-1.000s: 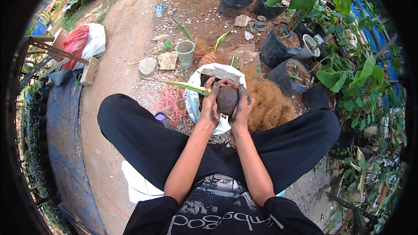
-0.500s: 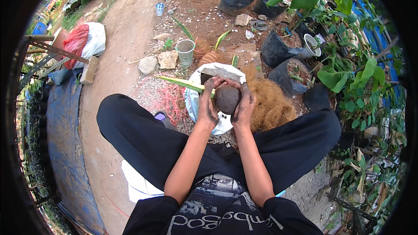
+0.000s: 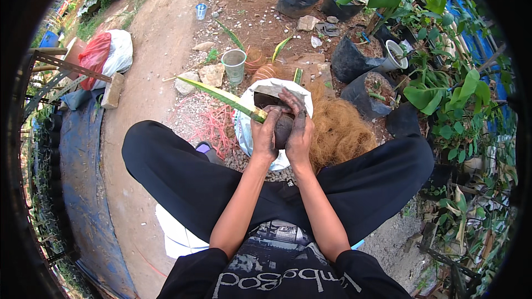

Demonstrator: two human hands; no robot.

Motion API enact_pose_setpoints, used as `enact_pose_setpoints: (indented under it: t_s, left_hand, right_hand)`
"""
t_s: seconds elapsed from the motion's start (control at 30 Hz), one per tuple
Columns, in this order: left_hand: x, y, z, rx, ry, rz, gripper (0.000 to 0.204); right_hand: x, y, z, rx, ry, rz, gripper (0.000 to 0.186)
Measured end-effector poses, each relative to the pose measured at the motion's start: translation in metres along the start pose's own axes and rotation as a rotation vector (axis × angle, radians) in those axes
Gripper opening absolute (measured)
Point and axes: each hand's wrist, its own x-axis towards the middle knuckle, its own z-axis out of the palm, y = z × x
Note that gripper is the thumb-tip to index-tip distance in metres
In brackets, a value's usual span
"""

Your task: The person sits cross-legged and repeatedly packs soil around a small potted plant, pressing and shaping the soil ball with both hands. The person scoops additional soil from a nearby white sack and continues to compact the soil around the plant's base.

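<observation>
A dark, rounded ball of soil (image 3: 283,132) is held above an open white sack (image 3: 244,134), between my two soil-smeared hands. My left hand (image 3: 264,137) grips it from the left. From the ball's upper left a green snake plant leaf (image 3: 221,96) with yellow edges sticks out. My right hand (image 3: 299,135) cups the right side, its fingers stretched over the top toward the sack's opening. Dark material shows inside the sack, mostly hidden behind my hands. Beside the sack, on its right, lies a heap of brown coconut fibre (image 3: 341,133).
Pink plastic string (image 3: 216,127) lies left of the sack. A clear plastic cup (image 3: 234,66) stands beyond, near stones (image 3: 211,75) and fibre balls wound with string (image 3: 267,72). Black plant bags (image 3: 363,97) and leafy plants line the right. A red bag (image 3: 95,60) is far left.
My right hand has moved up and over the ball, covering more of it. The ball has turned, and the leaf now points more steeply up to the left.
</observation>
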Motion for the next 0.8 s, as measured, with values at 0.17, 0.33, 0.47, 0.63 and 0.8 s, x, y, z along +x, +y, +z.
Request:
enact_pose_setpoints:
  t_s: [0.17,0.33,0.47,0.63,0.8]
  left_hand:
    - [-0.003,0.013,-0.004,0.01,-0.082,0.017,0.009]
    - [0.003,0.009,-0.009,0.277,-0.228,0.123,0.013]
    - [0.011,0.001,-0.008,0.615,-0.028,0.467,0.045]
    - [0.009,-0.006,-0.009,0.079,0.151,0.252,0.058]
    - [0.017,-0.011,-0.011,0.187,0.216,0.316,0.061]
  right_hand:
    - [0.004,0.007,-0.006,0.699,-0.153,0.387,0.079]
    - [0.003,0.01,-0.001,0.572,0.008,0.494,0.062]
    - [-0.007,0.009,0.0,0.534,0.014,0.47,0.04]
    - [-0.014,0.012,0.006,0.402,0.05,0.387,0.032]
    - [-0.017,0.012,0.008,0.486,0.163,0.42,0.032]
